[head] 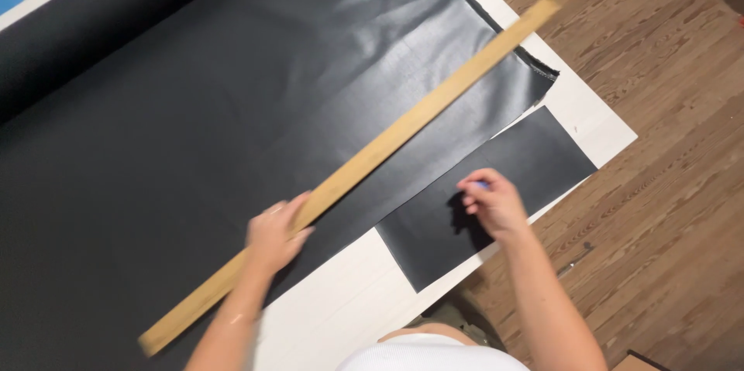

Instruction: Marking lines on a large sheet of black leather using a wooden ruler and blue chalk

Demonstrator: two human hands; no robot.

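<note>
A long wooden ruler [403, 127] runs diagonally over a large sheet of shiny black material [194, 108] spread on a white table [341, 301]. My left hand [275, 235] grips the ruler near its lower third. A separate black rectangular piece [504, 177] lies at the table's near right edge. Over it hovers my right hand [492, 202], fingers pinched on a small blue marking piece [480, 184].
The table's corner [620, 135] sticks out over a brown wood floor [666, 53]. The black material rises into a roll toward the far left [70, 22]. A small dark object lies on the floor [575, 260].
</note>
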